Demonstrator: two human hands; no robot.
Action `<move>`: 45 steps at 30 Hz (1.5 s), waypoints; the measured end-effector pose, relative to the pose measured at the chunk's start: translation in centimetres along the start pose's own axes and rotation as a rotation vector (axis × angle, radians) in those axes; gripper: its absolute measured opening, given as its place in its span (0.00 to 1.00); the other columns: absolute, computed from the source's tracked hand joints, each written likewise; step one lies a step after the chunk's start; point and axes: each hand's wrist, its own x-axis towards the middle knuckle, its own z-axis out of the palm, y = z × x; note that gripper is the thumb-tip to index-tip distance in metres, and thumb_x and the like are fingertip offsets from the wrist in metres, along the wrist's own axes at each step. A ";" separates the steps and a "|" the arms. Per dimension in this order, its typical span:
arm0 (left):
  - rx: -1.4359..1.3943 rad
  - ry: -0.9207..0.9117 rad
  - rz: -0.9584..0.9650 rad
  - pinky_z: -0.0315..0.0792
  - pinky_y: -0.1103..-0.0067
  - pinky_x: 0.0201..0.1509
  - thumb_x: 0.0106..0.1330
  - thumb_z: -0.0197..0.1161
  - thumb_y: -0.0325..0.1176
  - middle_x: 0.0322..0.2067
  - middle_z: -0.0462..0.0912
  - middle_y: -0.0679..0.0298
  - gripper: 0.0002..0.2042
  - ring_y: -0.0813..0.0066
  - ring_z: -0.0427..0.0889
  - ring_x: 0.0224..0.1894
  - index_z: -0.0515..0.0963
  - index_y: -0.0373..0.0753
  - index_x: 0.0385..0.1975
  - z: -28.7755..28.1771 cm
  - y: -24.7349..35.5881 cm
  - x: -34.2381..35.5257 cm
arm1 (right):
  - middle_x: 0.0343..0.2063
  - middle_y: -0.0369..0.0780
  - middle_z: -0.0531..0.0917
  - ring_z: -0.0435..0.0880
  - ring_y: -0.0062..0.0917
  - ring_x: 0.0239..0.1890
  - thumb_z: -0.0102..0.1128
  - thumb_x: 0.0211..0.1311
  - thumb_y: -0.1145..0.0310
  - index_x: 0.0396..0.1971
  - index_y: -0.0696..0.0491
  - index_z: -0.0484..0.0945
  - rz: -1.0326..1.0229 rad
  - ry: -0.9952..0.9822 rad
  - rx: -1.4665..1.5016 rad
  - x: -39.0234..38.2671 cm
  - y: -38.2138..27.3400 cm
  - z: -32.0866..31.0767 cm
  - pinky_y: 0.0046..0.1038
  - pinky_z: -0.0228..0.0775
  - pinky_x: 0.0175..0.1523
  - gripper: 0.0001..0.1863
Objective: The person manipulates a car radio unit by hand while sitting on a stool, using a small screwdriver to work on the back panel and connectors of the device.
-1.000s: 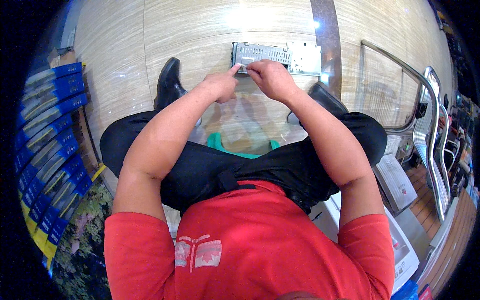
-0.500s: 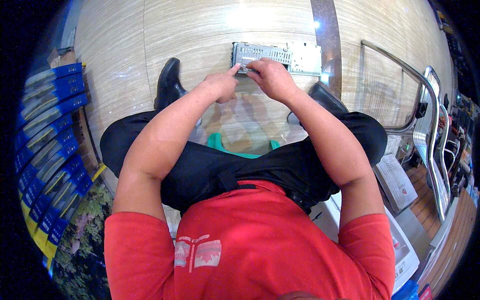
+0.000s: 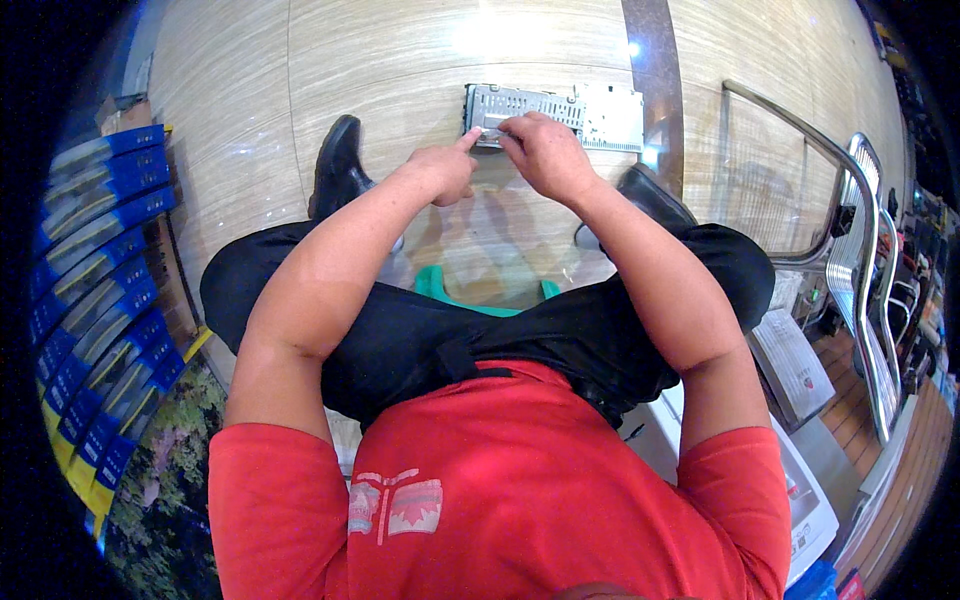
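On the tiled floor in front of me lies a perforated silvery metal casing point(image 3: 540, 104), a flat box with rows of slots and a paler plate on its right part. My left hand point(image 3: 445, 174) reaches its near left edge. The index finger is stretched out with its tip against the casing, while the other fingers are partly bent and grip nothing visible. Close by, my right hand point(image 3: 549, 160) has thumb and fingers pinched together at the casing's near edge. Whatever lies between those fingertips is too small and hidden to name.
My black shoes point(image 3: 342, 168) stand on either side of the casing. Beneath me shows a green seat edge point(image 3: 452, 300). At right are a bent chrome tube frame point(image 3: 790, 122) and a grey-white box point(image 3: 791, 352). Blue and yellow packages point(image 3: 110, 250) line the left side.
My right hand's fingers have shifted slightly at the casing's near edge. The left hand and the casing stay about where they were.
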 end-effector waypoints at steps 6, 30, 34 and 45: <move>0.004 0.003 0.001 0.73 0.61 0.61 0.68 0.62 0.40 0.77 0.36 0.62 0.24 0.52 0.77 0.59 0.73 0.40 0.62 0.0 0.0 -0.1 | 0.37 0.48 0.83 0.82 0.44 0.41 0.60 0.64 0.64 0.41 0.54 0.83 0.062 0.006 -0.024 0.1 -0.2 -0.1 0.40 0.75 0.48 0.12; 0.007 0.014 0.002 0.73 0.62 0.60 0.68 0.62 0.41 0.77 0.36 0.63 0.24 0.53 0.78 0.58 0.73 0.40 0.62 0.2 0.0 0.1 | 0.36 0.49 0.84 0.83 0.46 0.40 0.60 0.65 0.64 0.42 0.54 0.84 -0.051 -0.103 0.036 0.0 0.4 0.2 0.42 0.74 0.47 0.12; 0.021 0.022 0.006 0.73 0.62 0.60 0.68 0.61 0.41 0.77 0.36 0.63 0.23 0.54 0.78 0.58 0.74 0.39 0.61 0.3 -0.2 0.1 | 0.36 0.49 0.84 0.83 0.45 0.40 0.61 0.64 0.64 0.41 0.54 0.84 -0.028 -0.095 0.018 0.1 0.3 0.1 0.41 0.75 0.47 0.11; 0.011 0.037 0.009 0.73 0.62 0.60 0.68 0.62 0.41 0.77 0.38 0.61 0.22 0.52 0.78 0.58 0.75 0.38 0.59 0.5 -0.3 0.4 | 0.34 0.47 0.81 0.82 0.45 0.40 0.61 0.60 0.71 0.42 0.52 0.84 -0.114 -0.079 0.015 -0.1 0.7 0.3 0.40 0.75 0.48 0.11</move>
